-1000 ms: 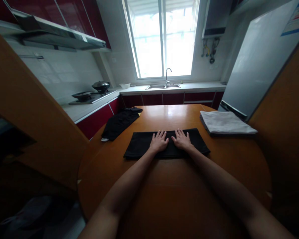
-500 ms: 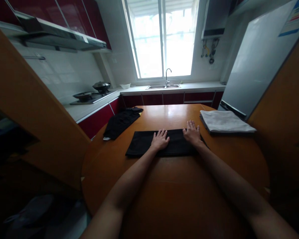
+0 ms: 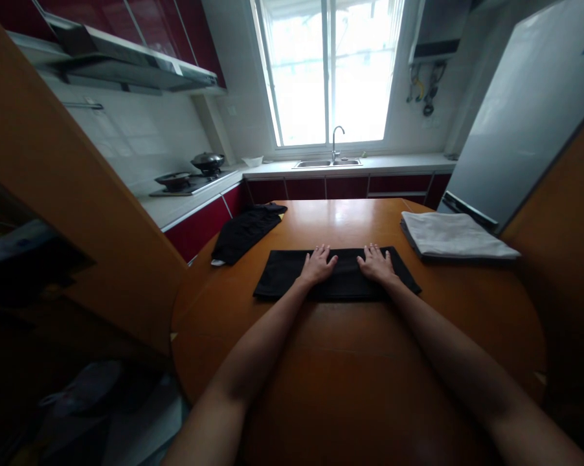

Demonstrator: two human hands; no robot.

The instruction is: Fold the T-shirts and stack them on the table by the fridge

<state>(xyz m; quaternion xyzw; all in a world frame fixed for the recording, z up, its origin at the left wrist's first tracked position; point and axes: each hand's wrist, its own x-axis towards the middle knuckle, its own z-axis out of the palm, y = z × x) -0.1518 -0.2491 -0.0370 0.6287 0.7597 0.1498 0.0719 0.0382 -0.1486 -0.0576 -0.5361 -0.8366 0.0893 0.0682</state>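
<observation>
A black folded cloth (image 3: 345, 285) lies flat as a long strip across the wooden table (image 3: 350, 362). My left hand (image 3: 317, 266) rests palm down on it, left of its middle, fingers spread. To the right, my right hand (image 3: 377, 264) also lies flat on the cloth with its fingers apart. Neither hand grips anything. Another black garment (image 3: 247, 233) lies at the table's back left, with a small pale patch at its near end. On the right side of the table sits a stack of folded cloth, light grey (image 3: 460, 234) on top and dark beneath.
Beyond the table, a counter holds a sink (image 3: 327, 164), a white bowl (image 3: 252, 161) and a stove (image 3: 195, 184) with two pans. A fridge (image 3: 520, 123) stands at the right. Bags (image 3: 85, 388) lie low at the left.
My right hand has moved slightly inward, closer to my left hand, uncovering the cloth's right end. Both hands remain flat on it. The whole view has shifted a little.
</observation>
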